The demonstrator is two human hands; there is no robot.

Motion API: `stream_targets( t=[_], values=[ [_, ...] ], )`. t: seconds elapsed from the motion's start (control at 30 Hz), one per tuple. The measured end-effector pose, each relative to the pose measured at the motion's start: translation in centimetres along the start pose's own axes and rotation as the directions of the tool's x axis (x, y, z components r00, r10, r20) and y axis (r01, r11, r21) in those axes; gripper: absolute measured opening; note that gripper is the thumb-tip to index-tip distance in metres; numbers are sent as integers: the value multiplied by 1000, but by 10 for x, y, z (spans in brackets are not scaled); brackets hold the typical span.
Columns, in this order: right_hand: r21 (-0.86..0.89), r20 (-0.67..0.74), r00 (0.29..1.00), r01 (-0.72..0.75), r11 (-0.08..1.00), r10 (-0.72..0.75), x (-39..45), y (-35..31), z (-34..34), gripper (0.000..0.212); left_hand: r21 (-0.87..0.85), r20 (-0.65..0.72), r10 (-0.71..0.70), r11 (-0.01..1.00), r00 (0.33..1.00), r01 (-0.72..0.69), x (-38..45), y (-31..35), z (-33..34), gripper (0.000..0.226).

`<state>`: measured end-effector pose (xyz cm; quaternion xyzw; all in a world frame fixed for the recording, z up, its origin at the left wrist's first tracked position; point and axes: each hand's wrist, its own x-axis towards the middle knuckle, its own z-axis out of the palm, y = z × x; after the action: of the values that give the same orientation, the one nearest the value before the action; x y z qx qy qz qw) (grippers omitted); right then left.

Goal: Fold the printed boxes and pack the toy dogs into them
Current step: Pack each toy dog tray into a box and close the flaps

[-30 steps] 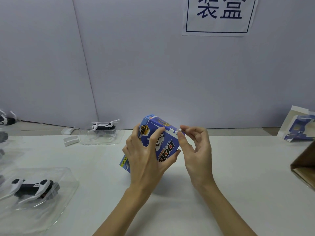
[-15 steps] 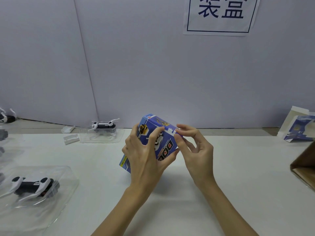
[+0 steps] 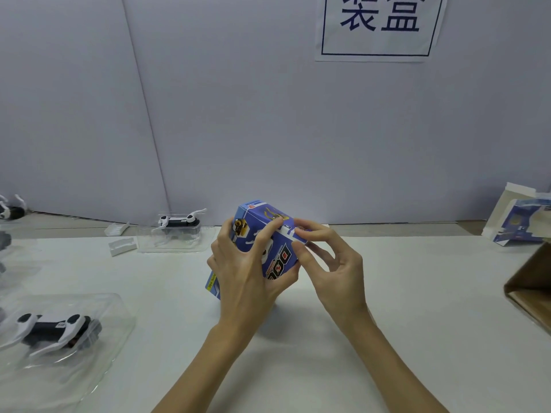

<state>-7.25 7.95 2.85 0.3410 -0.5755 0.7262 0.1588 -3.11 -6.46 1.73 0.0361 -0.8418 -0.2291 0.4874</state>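
Blue printed box [image 3: 269, 234]: your right hand [image 3: 331, 263] has pressed its end flap shut, fingertips pinching there; left hand [image 3: 247, 269] grips it.

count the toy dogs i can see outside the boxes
3. One dog lies in a clear tray at near left, one sits in a tray at the back by the wall, and one is cut off at the far left edge. More may lie out of view.

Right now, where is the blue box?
In the head view the blue box is at centre, held above the table, gripped by the left hand, the right hand pinching its right end.
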Motion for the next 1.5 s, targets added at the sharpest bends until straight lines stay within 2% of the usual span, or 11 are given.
stream_targets(
  t=[0.17, 0.33, 0.6, 0.8, 1.0, 1.13, 1.23, 1.33, 1.43, 1.5],
  values=[
    [-124, 28, 999, 29, 992, -26, -4, 3, 6, 37, -31, 15, -34, 999, 999, 34, 2, -1, -1, 72],
    [-140, 19, 999, 29, 990, -27, -7, 6, 5, 42, -12, 4, -34, 999, 999, 34, 1, 0, 0, 71],
    [-169, 65, 994, 92, 981, -82, -7, 5, 5, 39, -26, -3, -5, 1000, 1000, 5, 1, -5, 1, 70],
    [-205, 45, 994, 106, 973, -99, -7, 8, 5, 35, 0, 6, 23, 1000, 1000, -23, 2, -6, 1, 69],
    [-139, 4, 997, 80, 987, -80, -3, 14, 2, 33, 33, 48, 100, 994, 994, -101, 5, -7, 1, 81],
    [-54, -23, 1000, -4, 999, 3, 0, 17, -9, 33, 18, 163, 120, 992, 979, -125, 1, -12, 5, 101],
    [-170, -5, 1000, -31, 985, 31, 0, 20, -15, 39, -134, 214, -28, 989, 976, 57, 0, -16, 7, 107],
    [-316, 23, 1000, 13, 949, -6, 2, 20, -13, 44, -220, 249, -167, 950, 954, 224, 2, -26, 7, 98],
    [-470, 10, 993, 109, 876, -118, 5, 19, -17, 42, -302, 298, -228, 899, 927, 318, 3, -40, 9, 73],
    [-532, 21, 988, 141, 835, -154, 4, 16, -18, 39, -434, 372, -323, 768, 870, 471, 5, -48, 8, 49]
  ],
)
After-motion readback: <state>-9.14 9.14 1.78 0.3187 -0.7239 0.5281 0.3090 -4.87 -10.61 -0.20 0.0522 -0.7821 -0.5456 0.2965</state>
